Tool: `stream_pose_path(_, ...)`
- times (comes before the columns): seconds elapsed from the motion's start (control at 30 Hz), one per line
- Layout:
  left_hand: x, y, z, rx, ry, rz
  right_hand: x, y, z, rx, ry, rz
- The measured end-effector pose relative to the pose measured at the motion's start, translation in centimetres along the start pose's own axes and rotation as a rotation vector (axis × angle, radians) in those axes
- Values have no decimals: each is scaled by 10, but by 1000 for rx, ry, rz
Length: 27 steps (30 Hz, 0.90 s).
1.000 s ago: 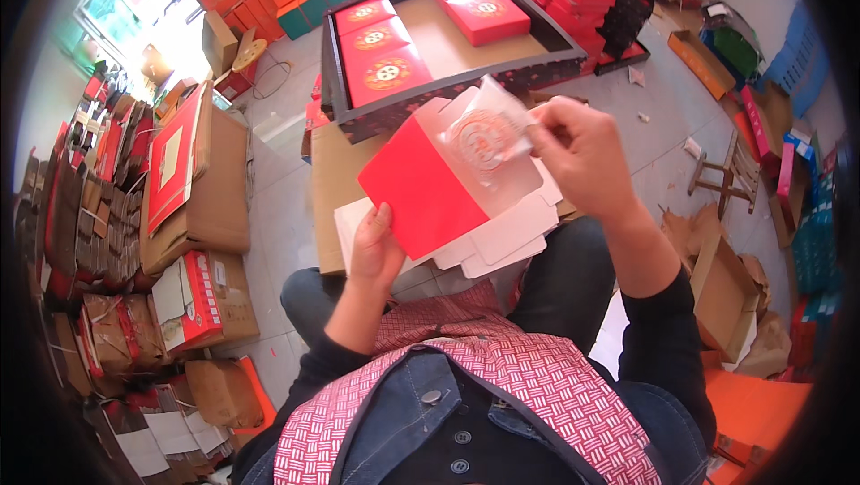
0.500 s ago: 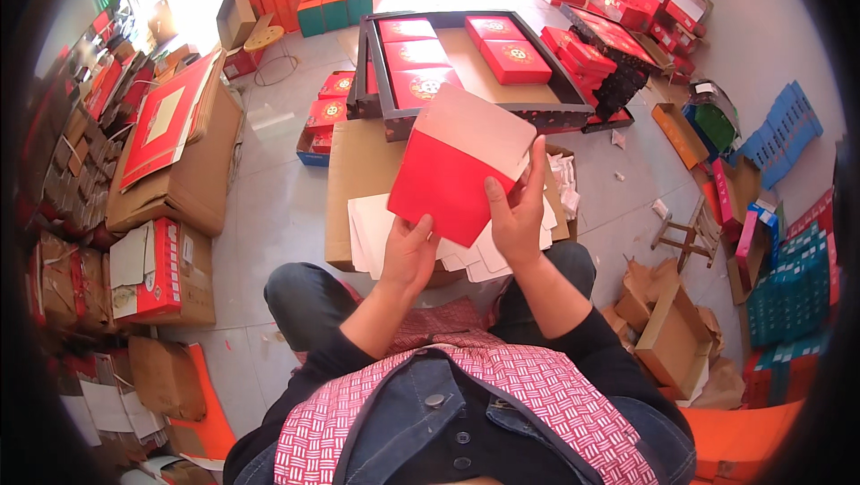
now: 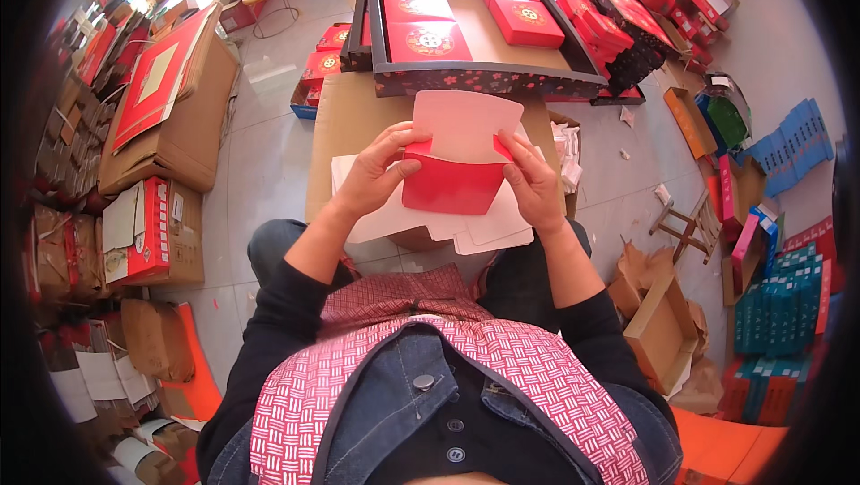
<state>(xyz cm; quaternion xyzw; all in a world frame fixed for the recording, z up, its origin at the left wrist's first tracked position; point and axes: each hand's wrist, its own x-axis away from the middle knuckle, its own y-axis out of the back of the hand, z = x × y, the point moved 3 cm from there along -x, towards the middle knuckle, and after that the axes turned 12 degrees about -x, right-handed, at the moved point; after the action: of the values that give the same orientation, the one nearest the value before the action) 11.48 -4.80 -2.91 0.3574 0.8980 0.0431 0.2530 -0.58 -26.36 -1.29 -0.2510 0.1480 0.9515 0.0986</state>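
A red folding paper box (image 3: 452, 188) is held up in front of me, its mouth facing up and its long pale-pink lid flap standing at the back. My left hand (image 3: 380, 169) pinches the left side of its rim, at a small red side flap. Closed the same way, my right hand (image 3: 535, 179) grips the right side flap between thumb and fingers. Beneath the box lie several overlapping white card sheets (image 3: 497, 227), partly hidden by it and my hands. They rest on a large brown carton (image 3: 345, 122) that serves as a work surface.
Beyond the carton, a black tray (image 3: 484, 82) holds several finished red boxes (image 3: 432, 42). More red boxes (image 3: 322, 64) sit to its left. A tall carton stack (image 3: 170, 140) stands left; an open brown box (image 3: 663, 333) and a wooden stool (image 3: 685, 232) are on the right.
The red box, flat-looking and tilted before, is now opened out with its mouth up. Both hands have moved up to the side flaps at its rim. My view has tipped downward.
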Motion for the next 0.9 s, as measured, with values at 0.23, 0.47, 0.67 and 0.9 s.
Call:
stream_pose_path(0.23, -7, 1, -26, -207, 43, 0, -3, -6, 13, -505, -443, -186)
stream_pose_path(0.47, 80, -50, -5, 283, 487, -133, 94, -44, 4, -123, -426, -208)
stream_pose_path(0.67, 95, -50, -9, 519, 547, -160, 102, -51, 16, -669, -332, -338)
stream_pose_path(0.9, 103, -46, -14, 432, 452, -175, 41, -24, 13, -436, -524, 272)
